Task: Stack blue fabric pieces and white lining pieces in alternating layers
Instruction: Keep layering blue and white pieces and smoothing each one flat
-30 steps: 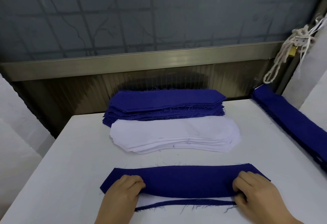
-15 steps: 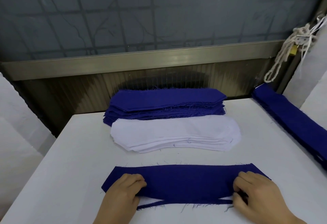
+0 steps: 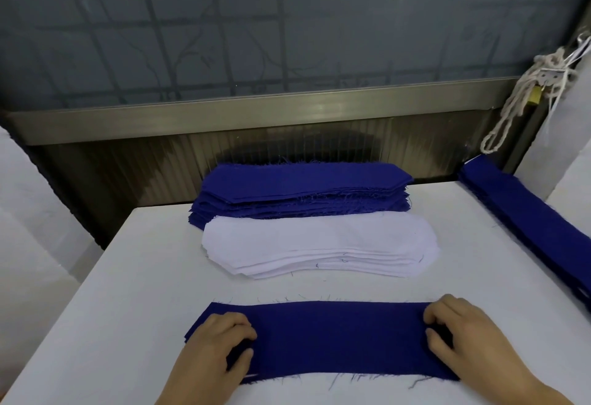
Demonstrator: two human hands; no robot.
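Observation:
A blue fabric piece (image 3: 339, 337) lies flat at the front of the white table (image 3: 134, 292), covering the layers under it; only a sliver of white lining shows at its lower left edge. My left hand (image 3: 220, 345) holds its left end, fingers curled on top and thumb alongside. At the right end my right hand (image 3: 455, 332) pinches the piece the same way. Further back sit a pile of white lining pieces (image 3: 319, 244) and, behind it, a pile of blue fabric pieces (image 3: 303, 183).
A long bundle of blue strips (image 3: 531, 222) runs along the table's right edge. A knotted rope with a padlock (image 3: 524, 97) hangs at the back right. A metal rail and dark window stand behind the table.
Both hands drew the blue piece toward me and laid it down flat. The white lining and the blue strip that showed below it are now covered.

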